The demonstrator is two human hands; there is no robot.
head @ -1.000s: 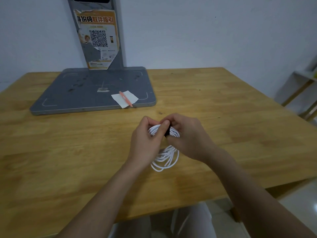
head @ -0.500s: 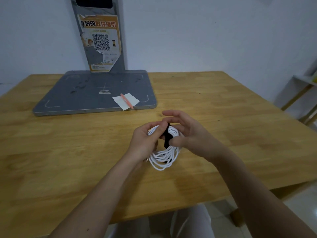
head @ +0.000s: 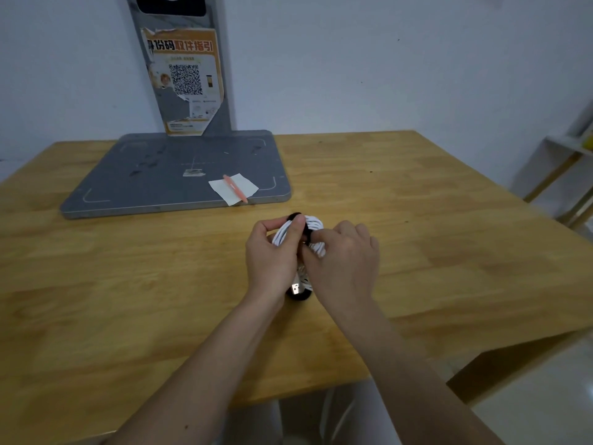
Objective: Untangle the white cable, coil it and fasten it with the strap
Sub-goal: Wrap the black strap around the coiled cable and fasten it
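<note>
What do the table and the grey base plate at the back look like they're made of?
Table: looks like wood, jointed blocks with visible grain, smooth light finish. Grey base plate: probably painted metal or hard plastic, matte, scuffed with dark marks and pale printed corner lines; the picture leaves it open.

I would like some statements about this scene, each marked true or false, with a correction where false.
1. Both hands hold the white cable. True.
2. The cable lies in a loose tangle. False: it is coiled.
3. A black strap shows at the coil. True.
4. The pink pen lies on bare wood. False: it lies on white paper on the grey base.
5. The left hand rests flat on the table. False: it grips the coil.
</note>
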